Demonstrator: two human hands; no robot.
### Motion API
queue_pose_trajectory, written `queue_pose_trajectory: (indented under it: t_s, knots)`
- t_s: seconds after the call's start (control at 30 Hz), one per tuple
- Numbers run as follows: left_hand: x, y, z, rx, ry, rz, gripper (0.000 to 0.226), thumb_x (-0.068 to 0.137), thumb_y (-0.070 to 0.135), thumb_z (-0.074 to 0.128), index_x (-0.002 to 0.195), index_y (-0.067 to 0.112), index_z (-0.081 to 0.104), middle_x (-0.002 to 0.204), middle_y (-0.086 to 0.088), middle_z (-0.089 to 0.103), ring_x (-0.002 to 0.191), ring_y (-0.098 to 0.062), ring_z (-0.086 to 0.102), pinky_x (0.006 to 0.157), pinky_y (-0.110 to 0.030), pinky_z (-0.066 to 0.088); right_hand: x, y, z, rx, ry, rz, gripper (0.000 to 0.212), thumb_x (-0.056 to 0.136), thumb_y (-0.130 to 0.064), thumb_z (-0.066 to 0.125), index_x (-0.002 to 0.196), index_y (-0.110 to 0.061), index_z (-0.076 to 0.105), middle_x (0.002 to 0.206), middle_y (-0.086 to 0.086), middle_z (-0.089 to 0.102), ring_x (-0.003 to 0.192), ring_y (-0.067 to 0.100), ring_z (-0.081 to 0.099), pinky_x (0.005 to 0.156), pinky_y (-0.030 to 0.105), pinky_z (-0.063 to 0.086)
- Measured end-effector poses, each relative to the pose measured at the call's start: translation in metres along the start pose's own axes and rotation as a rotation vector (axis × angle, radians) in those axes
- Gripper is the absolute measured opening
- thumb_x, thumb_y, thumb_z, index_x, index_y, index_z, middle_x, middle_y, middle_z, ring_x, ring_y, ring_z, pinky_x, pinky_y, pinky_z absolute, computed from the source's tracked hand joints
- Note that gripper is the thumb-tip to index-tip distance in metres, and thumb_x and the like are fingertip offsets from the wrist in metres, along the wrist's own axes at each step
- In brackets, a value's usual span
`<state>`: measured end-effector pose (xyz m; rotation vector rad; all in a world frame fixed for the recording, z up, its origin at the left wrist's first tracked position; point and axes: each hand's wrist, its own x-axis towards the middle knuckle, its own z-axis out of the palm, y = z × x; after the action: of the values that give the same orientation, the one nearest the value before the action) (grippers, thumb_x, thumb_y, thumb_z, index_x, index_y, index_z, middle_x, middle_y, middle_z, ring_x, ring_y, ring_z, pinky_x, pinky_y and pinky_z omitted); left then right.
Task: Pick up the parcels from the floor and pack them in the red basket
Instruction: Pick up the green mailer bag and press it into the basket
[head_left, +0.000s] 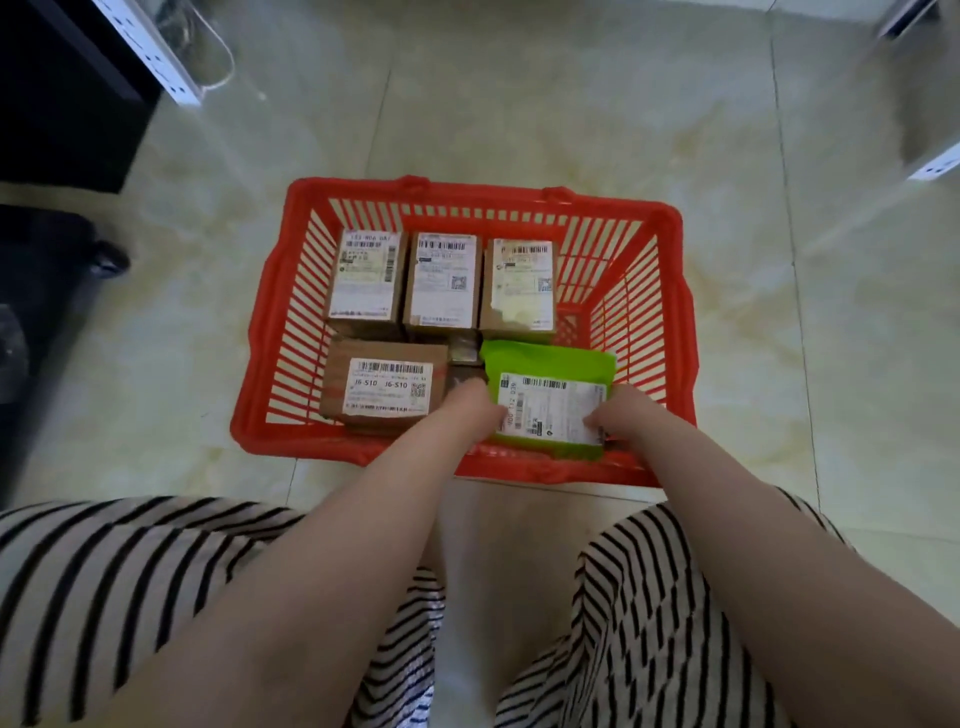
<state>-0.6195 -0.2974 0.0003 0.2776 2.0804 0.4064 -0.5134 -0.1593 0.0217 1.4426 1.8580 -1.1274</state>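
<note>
Red slatted plastic basket (291, 332): stands on the pale glossy tiled floor (571, 114), just beyond the person's knees, long side facing the viewer.

Far row inside the basket, three brown cardboard boxes standing side by side, each with a white shipping label on top: left box (366, 278), middle box (443, 280), right box (521, 283). The three touch or nearly touch one another; a bare strip of basket floor lies to their right.

Near left: a wider brown cardboard parcel (385, 387), label reading "J6-S10" twice, lying flat against the near-left corner.

Near right: a bright green soft plastic mailer (545, 364) with a white barcode label, tilted slightly (its near edge rests at the basket's near rim). Between it and the wider parcel a small dark item shows, too hidden to identify.

Left hand (475, 408): grips the mailer's left edge, fingers curled under and out of sight.

Right hand (615, 415): grips the mailer's right near corner, thumb lying on the label.

Person's clothing: black-and-white striped fabric (119, 571) over both knees.

Far left: dark furniture (62, 93) and a white perforated rail (156, 52).
</note>
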Motion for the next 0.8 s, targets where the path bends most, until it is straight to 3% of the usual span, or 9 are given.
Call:
queue_pose_trajectory:
  t_s: [0.13, 0.23, 0.3, 0.37, 0.43, 0.53, 0.6, 0.67, 0.8]
  knots:
    - [0.016, 0.003, 0.007, 0.018, -0.062, 0.012, 0.035, 0.094, 0.017, 0.053, 0.126, 0.002, 0.057, 0.126, -0.016, 0.061, 0.111, -0.031, 0.060, 0.087, -0.033, 0.050, 0.019, -0.003, 0.006, 0.106, -0.073, 0.012, 0.039, 0.090, -0.005, 0.060, 0.127, 0.005, 0.054, 0.129, 0.022, 0.059, 0.118, 0.037, 0.058, 0.100, 0.046, 0.048]
    - [0.026, 0.004, 0.011, -0.058, -0.081, -0.023, 0.040, 0.098, 0.024, 0.046, 0.131, 0.002, 0.052, 0.131, -0.018, 0.057, 0.114, -0.032, 0.058, 0.091, -0.038, 0.049, 0.021, -0.010, 0.007, 0.389, -0.136, 0.052, 0.012, 0.097, -0.017, 0.054, 0.103, -0.007, 0.058, 0.104, 0.010, 0.065, 0.092, 0.028, 0.063, 0.083, 0.040, 0.050]
    - [0.030, 0.004, 0.011, -0.116, -0.075, -0.025, 0.040, 0.100, 0.024, 0.045, 0.133, 0.002, 0.050, 0.133, -0.017, 0.056, 0.114, -0.030, 0.057, 0.094, -0.039, 0.046, 0.028, -0.009, 0.007, 0.469, -0.154, 0.056, 0.014, 0.100, -0.023, 0.048, 0.095, -0.012, 0.055, 0.092, 0.006, 0.063, 0.076, 0.020, 0.059, 0.069, 0.035, 0.046]
    - [0.035, 0.001, 0.012, -0.141, -0.072, -0.013, 0.038, 0.101, 0.023, 0.042, 0.132, 0.003, 0.052, 0.132, -0.016, 0.057, 0.115, -0.030, 0.056, 0.097, -0.038, 0.044, 0.035, -0.008, 0.009, 0.446, -0.140, 0.029, 0.017, 0.101, -0.024, 0.044, 0.107, -0.011, 0.054, 0.102, 0.009, 0.064, 0.083, 0.023, 0.060, 0.072, 0.036, 0.045]
    - [0.040, -0.001, 0.012, -0.186, -0.070, -0.001, 0.037, 0.100, 0.024, 0.042, 0.130, 0.004, 0.054, 0.130, -0.016, 0.059, 0.118, -0.032, 0.056, 0.100, -0.039, 0.045, 0.039, -0.011, 0.011, 0.394, -0.105, 0.008, 0.031, 0.102, -0.026, 0.042, 0.123, -0.007, 0.052, 0.121, 0.014, 0.062, 0.106, 0.031, 0.060, 0.082, 0.040, 0.044]
    - [0.041, -0.005, 0.011, -0.251, -0.058, 0.013, 0.037, 0.100, 0.027, 0.041, 0.126, 0.005, 0.056, 0.112, -0.009, 0.061, 0.102, -0.026, 0.056, 0.092, -0.034, 0.045, 0.043, -0.016, 0.013, 0.125, -0.049, 0.001, 0.049, 0.102, -0.036, 0.037, 0.135, -0.002, 0.049, 0.137, 0.018, 0.054, 0.125, 0.036, 0.052, 0.101, 0.043, 0.043]
    - [0.042, -0.007, 0.011, -0.236, -0.059, 0.020, 0.039, 0.100, 0.030, 0.043, 0.127, 0.005, 0.056, 0.111, -0.009, 0.060, 0.103, -0.025, 0.056, 0.095, -0.034, 0.044, 0.040, -0.019, 0.014, -0.056, 0.011, -0.013, 0.054, 0.103, -0.039, 0.031, 0.138, 0.000, 0.046, 0.143, 0.020, 0.049, 0.131, 0.037, 0.047, 0.109, 0.042, 0.038]
    - [0.043, -0.006, 0.011, -0.172, -0.088, 0.015, 0.045, 0.096, 0.034, 0.048, 0.130, 0.004, 0.054, 0.125, -0.013, 0.061, 0.113, -0.030, 0.058, 0.101, -0.041, 0.046, 0.043, -0.021, 0.017, -0.147, 0.014, -0.013, 0.054, 0.105, -0.037, 0.027, 0.141, -0.001, 0.043, 0.147, 0.021, 0.044, 0.134, 0.037, 0.043, 0.110, 0.039, 0.036]
    - [0.052, -0.007, 0.006, -0.022, -0.188, 0.021, 0.045, 0.091, 0.039, 0.058, 0.125, 0.010, 0.059, 0.121, -0.008, 0.064, 0.107, -0.027, 0.061, 0.091, -0.034, 0.049, 0.055, -0.014, 0.016, -0.129, -0.095, -0.004, 0.053, 0.098, -0.044, 0.044, 0.134, -0.005, 0.051, 0.136, 0.018, 0.056, 0.123, 0.035, 0.054, 0.106, 0.045, 0.043]
